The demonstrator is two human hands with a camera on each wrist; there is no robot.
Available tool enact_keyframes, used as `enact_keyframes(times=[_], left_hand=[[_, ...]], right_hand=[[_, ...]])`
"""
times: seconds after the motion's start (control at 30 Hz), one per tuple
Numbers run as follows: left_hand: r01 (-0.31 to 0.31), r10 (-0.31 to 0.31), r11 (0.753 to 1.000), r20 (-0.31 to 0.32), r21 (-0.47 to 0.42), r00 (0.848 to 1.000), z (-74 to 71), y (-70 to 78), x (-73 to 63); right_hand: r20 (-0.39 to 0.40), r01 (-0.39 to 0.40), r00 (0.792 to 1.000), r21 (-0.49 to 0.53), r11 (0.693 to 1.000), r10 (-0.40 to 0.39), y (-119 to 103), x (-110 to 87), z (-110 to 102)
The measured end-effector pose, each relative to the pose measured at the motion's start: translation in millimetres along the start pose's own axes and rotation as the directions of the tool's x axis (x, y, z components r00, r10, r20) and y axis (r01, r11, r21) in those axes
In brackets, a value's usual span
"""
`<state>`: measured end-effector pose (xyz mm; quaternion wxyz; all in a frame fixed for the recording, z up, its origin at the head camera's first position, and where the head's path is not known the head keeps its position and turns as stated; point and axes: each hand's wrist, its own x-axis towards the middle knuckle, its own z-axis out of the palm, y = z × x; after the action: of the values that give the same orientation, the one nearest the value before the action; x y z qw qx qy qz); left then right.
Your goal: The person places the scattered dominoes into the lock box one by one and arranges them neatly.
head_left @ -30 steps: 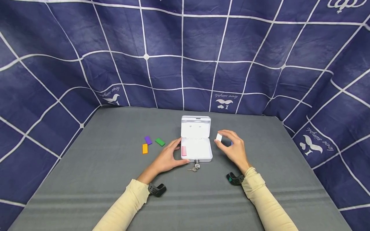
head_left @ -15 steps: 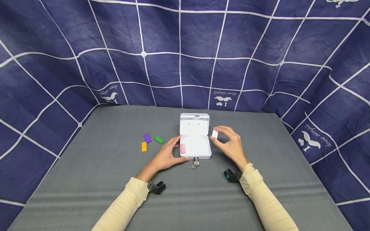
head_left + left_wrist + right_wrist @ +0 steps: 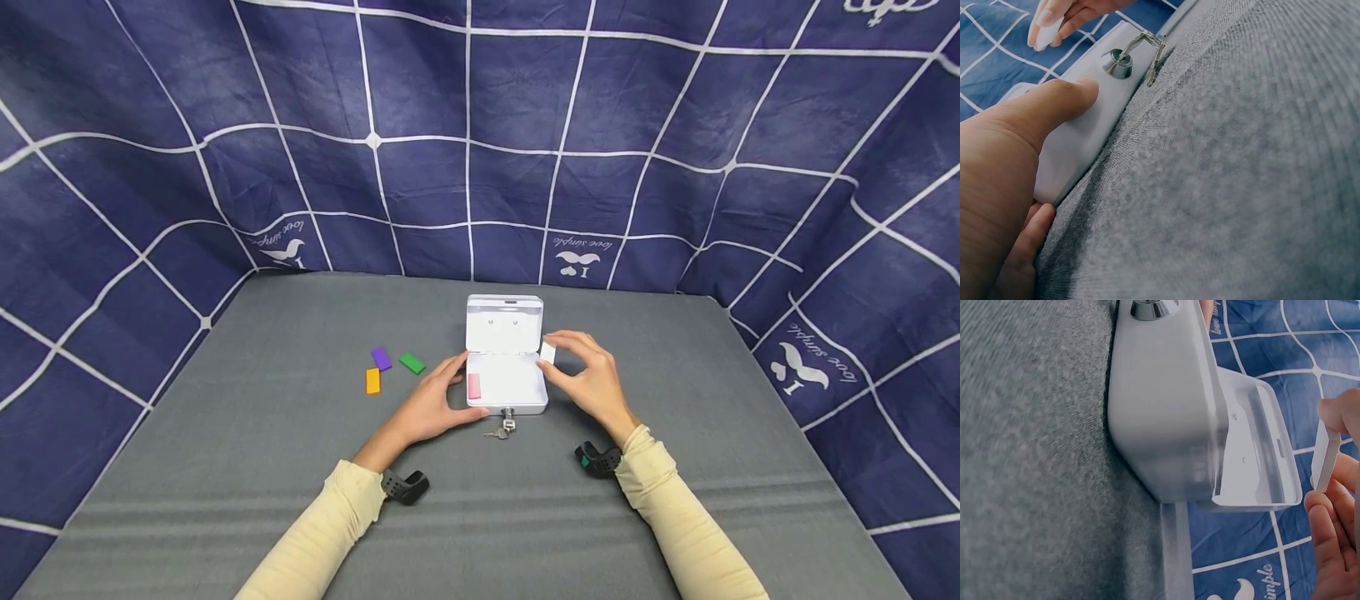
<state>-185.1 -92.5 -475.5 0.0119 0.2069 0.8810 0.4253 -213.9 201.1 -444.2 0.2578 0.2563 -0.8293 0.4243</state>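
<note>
A small white lockbox (image 3: 517, 383) stands on the grey cloth with its lid (image 3: 504, 325) raised. Inside, along the left wall, lies a pink rectangular block (image 3: 474, 386). My left hand (image 3: 429, 410) holds the box by its left side; in the left wrist view the thumb (image 3: 1072, 97) presses on the front wall beside the lock (image 3: 1117, 64). Between thumb and fingertips, my right hand (image 3: 592, 383) pinches a white rectangular block (image 3: 1325, 456), held above the box's right edge. Keys (image 3: 500, 432) hang from the lock at the front.
Left of the box, purple (image 3: 381, 359), orange (image 3: 373, 381) and green (image 3: 412, 362) blocks lie on the grey cloth (image 3: 300, 350). A dark blue curtain (image 3: 420, 192) with white lines closes off the back and sides.
My right hand has moved left with the white block, from beside the box to its right edge. The left hand keeps its hold on the box. The head view has shifted slightly.
</note>
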Motion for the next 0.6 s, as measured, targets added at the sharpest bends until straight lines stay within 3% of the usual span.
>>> enact_keyframes(times=[0.6], left_hand=[[0.011,-0.011,1.0,-0.003,-0.005,1.0,0.2,1.1,-3.7]], right_hand=[[0.086,0.018,0.996,0.023,1.0,-0.02,-12.6,7.5,13.8]])
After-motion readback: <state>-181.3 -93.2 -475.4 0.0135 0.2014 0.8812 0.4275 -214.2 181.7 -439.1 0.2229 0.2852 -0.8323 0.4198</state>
